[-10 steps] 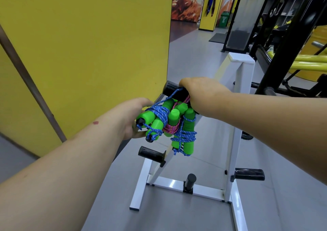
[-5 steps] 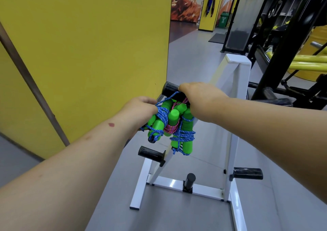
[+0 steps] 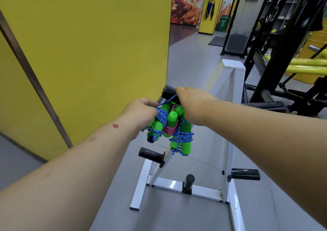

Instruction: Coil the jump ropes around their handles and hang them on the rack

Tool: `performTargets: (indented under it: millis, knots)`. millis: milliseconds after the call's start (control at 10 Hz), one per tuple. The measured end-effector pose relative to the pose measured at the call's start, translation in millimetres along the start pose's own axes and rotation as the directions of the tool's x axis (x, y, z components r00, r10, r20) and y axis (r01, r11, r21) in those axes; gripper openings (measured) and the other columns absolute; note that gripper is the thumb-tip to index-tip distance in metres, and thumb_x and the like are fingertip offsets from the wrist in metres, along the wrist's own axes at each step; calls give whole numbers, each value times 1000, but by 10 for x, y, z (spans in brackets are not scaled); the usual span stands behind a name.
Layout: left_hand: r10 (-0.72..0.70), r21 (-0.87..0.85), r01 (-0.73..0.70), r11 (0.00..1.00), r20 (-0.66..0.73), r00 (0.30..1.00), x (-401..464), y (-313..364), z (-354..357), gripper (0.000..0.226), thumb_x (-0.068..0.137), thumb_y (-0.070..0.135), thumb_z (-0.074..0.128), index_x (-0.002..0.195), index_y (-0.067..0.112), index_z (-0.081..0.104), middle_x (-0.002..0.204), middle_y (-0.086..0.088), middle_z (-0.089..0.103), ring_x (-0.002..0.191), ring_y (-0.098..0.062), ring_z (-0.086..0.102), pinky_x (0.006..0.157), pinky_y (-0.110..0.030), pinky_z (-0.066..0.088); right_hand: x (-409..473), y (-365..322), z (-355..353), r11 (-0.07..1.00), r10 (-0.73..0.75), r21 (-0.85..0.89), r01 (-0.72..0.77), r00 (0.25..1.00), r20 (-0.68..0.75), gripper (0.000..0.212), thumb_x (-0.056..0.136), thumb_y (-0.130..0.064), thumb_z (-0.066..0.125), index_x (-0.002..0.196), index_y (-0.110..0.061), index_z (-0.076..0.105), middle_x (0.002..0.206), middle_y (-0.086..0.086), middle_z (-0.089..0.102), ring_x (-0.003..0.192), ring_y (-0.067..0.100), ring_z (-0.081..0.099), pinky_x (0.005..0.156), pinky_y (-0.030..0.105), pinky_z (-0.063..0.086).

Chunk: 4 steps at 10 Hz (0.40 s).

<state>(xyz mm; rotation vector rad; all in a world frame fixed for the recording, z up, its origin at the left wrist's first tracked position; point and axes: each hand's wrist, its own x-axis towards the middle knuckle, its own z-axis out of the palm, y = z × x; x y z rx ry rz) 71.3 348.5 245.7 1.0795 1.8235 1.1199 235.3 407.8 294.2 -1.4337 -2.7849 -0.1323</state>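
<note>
Big yellow wall panel [image 3: 85, 45] takes up the whole left side, with a brown diagonal bar [image 3: 33, 78] leaning across it, and the floor [image 3: 191, 59] is plain grey all the way back. Off to the right there's a black gym machine frame [image 3: 283, 41] with yellow padded bars [image 3: 307, 68] sticking out. Way in the back you can spot a green trash bin [image 3: 223, 23] next to a yellow pillar [image 3: 208, 8], an orange mural [image 3: 187, 2], and a dark floor mat [image 3: 216, 40].
</note>
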Motion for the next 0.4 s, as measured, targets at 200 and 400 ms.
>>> performTargets:
  millis: [200,400]
  knots:
    - [61,14,-60,998,-50,997,-170,151,-121,29,94,10,60,114,28,70,91,6,64,75,-10,55,69,-30,49,-113,-98,26,1000,1,21,-2,999,39,51,82,-5,59,128,-3,39,122,15,46,114,31,47,88,40,44]
    - [112,-2,-113,994,-94,989,-600,492,-435,23,93,13,62,106,30,71,94,1,65,82,-15,58,74,-30,50,-422,-433,-328,993,-49,106,53,998,-44,43,81,-6,57,121,-12,41,117,7,50,104,28,51,80,41,50]
